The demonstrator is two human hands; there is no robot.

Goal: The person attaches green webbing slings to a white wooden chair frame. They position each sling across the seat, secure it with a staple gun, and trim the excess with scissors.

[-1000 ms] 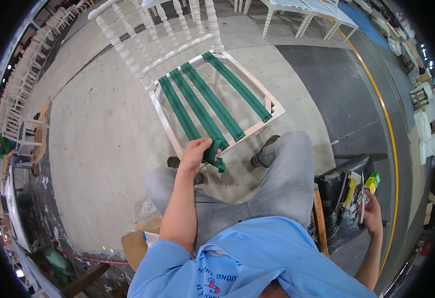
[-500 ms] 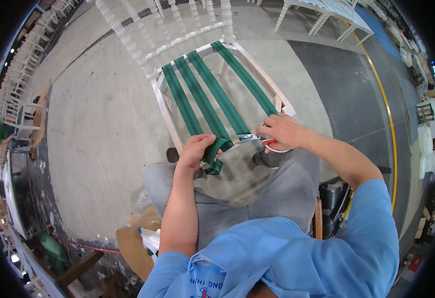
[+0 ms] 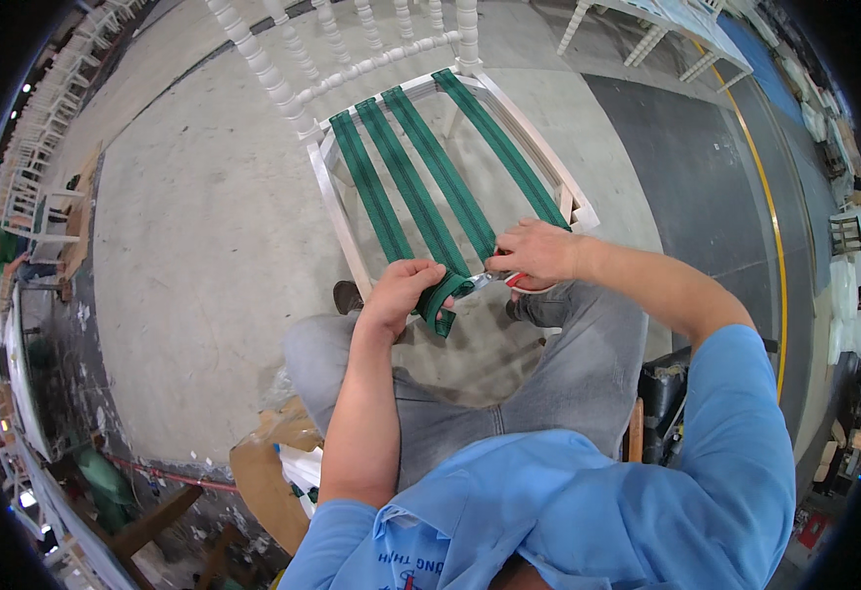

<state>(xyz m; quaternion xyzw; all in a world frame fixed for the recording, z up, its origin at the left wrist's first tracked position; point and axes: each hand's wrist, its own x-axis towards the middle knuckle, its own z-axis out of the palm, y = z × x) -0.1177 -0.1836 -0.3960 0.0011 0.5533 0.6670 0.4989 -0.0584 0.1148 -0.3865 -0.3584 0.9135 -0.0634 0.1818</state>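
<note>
In front of me stands a white chair frame (image 3: 347, 241) with turned spindles in its back. Several green webbing straps (image 3: 457, 187) run from its rear rail to its front rail. My left hand (image 3: 401, 295) is closed on the loose, folded end of a green webbing strap (image 3: 438, 301) at the front rail. My right hand (image 3: 538, 254) is closed round scissors (image 3: 524, 283) with red-and-white handles. The scissors' metal blades lie against the webbing beside my left fingers; their tips are partly hidden by it.
A round cardboard-brown container (image 3: 261, 462) with white material sits by my left side. Dark bags (image 3: 661, 398) lie on my right. A white table (image 3: 652, 20) stands at the far right, and rows of white chairs (image 3: 52, 128) line the far left. A person (image 3: 17, 261) is at the left edge.
My right hand has moved left with the scissors, bringing the blades onto the webbing. The left hand has lifted the loose strap end slightly. The chair appears shifted a little right and down.
</note>
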